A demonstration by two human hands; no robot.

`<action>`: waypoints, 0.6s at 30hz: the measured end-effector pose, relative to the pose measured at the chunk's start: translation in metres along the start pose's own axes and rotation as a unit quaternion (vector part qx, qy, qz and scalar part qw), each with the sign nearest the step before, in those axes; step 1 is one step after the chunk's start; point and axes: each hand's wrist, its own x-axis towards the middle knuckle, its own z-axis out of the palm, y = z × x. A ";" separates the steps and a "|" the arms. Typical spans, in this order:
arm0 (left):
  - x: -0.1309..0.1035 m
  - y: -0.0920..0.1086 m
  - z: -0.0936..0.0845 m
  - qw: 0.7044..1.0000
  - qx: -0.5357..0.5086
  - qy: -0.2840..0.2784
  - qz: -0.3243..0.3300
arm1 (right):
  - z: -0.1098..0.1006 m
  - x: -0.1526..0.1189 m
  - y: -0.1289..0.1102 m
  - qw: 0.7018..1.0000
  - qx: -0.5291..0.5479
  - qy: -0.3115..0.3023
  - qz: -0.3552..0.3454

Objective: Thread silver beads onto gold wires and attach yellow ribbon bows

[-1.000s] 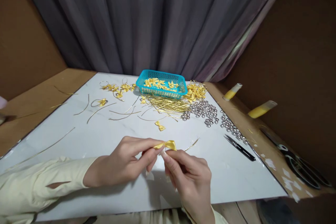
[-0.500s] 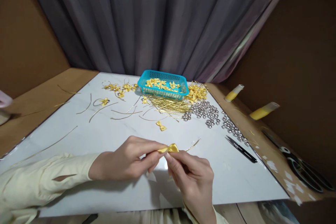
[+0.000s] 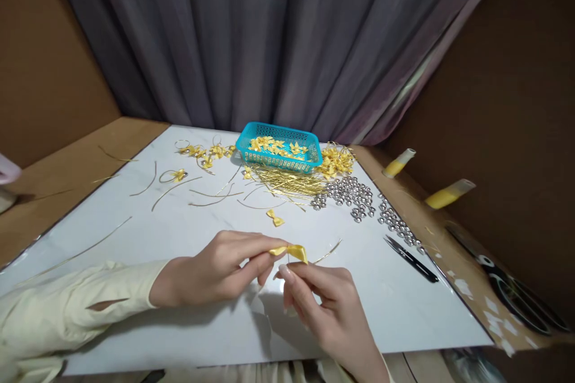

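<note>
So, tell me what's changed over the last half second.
The right hand has dropped slightly, its thumb tip drawing down from the yellow bow, so a thin strand shows between them. Nothing was visibly taken up or let go; the left hand keeps pinching the bow. The loose bow, blue basket and black snips stayed put.

White tabletop: blue basket, gold wires, loose bow, silver pieces (thickly strewn).

Pale tabletop bright, right wall in gloom!
We've got soft shadows beneath left hand and right hand, glare between them, scissors stretched far right.
</note>
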 end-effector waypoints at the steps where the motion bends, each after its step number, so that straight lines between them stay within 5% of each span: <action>1: -0.001 0.000 0.001 1.000 -0.005 -0.006 -0.003 | 0.001 -0.001 0.001 1.000 -0.001 0.009 -0.011; 4: -0.001 -0.001 0.002 0.999 -0.030 -0.044 -0.013 | 0.002 -0.004 0.003 0.999 -0.003 0.022 -0.030; 8: 0.004 -0.007 0.000 0.985 -0.109 -0.089 -0.096 | -0.014 -0.002 0.008 0.998 0.002 -0.054 0.027; 13: 0.011 -0.019 0.001 0.902 -0.289 -0.175 -0.267 | -0.032 0.004 0.021 0.997 0.048 -0.035 0.049; 18: 0.004 -0.025 0.014 0.828 -0.403 -0.236 -0.312 | -0.010 0.003 0.018 0.987 0.149 -0.013 0.063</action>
